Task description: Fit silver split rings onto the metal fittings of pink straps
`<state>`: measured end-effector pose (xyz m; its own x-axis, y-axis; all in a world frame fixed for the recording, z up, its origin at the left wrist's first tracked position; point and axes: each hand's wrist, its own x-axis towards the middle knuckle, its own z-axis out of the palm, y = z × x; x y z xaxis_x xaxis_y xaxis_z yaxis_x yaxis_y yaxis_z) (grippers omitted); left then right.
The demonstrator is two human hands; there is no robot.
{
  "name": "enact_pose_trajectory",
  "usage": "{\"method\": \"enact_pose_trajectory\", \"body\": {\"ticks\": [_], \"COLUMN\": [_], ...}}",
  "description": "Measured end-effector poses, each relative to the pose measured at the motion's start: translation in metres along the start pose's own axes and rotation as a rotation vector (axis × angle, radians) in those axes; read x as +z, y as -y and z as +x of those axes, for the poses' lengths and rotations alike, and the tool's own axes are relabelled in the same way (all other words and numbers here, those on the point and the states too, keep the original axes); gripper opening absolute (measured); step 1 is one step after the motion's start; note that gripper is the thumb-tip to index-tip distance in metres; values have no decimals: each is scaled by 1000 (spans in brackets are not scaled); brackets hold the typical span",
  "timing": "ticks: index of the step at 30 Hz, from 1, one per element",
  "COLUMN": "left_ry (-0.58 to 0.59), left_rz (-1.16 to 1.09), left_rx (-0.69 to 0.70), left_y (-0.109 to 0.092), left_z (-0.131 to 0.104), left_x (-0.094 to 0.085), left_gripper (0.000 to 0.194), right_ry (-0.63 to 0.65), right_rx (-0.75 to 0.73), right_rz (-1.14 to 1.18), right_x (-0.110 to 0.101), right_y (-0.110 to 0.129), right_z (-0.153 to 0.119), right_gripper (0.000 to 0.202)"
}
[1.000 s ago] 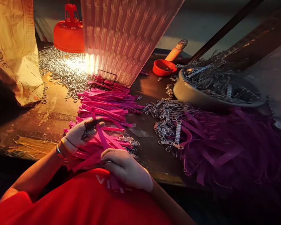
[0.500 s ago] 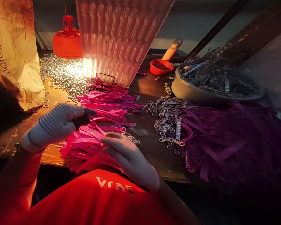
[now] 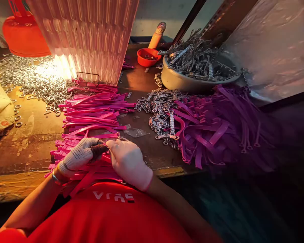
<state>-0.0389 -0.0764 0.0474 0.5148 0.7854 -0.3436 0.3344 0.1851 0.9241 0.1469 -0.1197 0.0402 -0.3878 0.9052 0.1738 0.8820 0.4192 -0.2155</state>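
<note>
My left hand (image 3: 82,154) wears a white glove with dark dots, and dark wrapping covers part of its fingers. Facing it, my right hand (image 3: 129,161) is in a plain white glove. Their fingertips come together in a pinch above a heap of pink straps (image 3: 93,116). Both hands are closed, and whatever small thing lies between the fingers is hidden. Some straps pass beneath the hands toward the table's front edge. Metal rings show at a few strap ends.
Loose metal rings (image 3: 38,77) lie under a red lamp (image 3: 26,35), beside a ribbed clear panel (image 3: 91,40). On the right, a basin (image 3: 184,81) holds metal chain pieces, with purple straps (image 3: 207,125) before it. A small red bowl (image 3: 144,61) stands behind.
My hands have come together from apart, the right one going from loosely extended to closed. The camera view has turned right, shifting the scene leftward.
</note>
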Motion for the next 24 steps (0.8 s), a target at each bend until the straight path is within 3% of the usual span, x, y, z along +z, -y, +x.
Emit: {"method": "enact_pose_trajectory", "body": {"ticks": [4, 8, 11, 13, 18, 21, 24], "left_ry": [58, 26, 30, 44, -41, -72, -63], "left_rz": [102, 305, 433, 349, 181, 244, 303], "left_rx": [17, 91, 149, 135, 65, 76, 90], "left_y": [-1, 1, 4, 6, 10, 15, 21], "left_z": [6, 16, 23, 27, 26, 24, 23], "left_x": [-4, 0, 4, 5, 7, 9, 11], "left_gripper": [44, 33, 23, 24, 30, 30, 29], "right_ry": [-4, -34, -56, -43, 200, 350, 382], "right_rx": [-60, -83, -18, 48, 93, 130, 13], "right_rz": [-129, -110, -34, 54, 163, 43, -22], "right_x": [3, 11, 16, 14, -1, -1, 10], "right_y": [-4, -13, -20, -24, -31, -33, -36], "right_z": [0, 4, 7, 8, 17, 23, 22], "right_gripper": [19, 20, 22, 21, 44, 29, 18]}}
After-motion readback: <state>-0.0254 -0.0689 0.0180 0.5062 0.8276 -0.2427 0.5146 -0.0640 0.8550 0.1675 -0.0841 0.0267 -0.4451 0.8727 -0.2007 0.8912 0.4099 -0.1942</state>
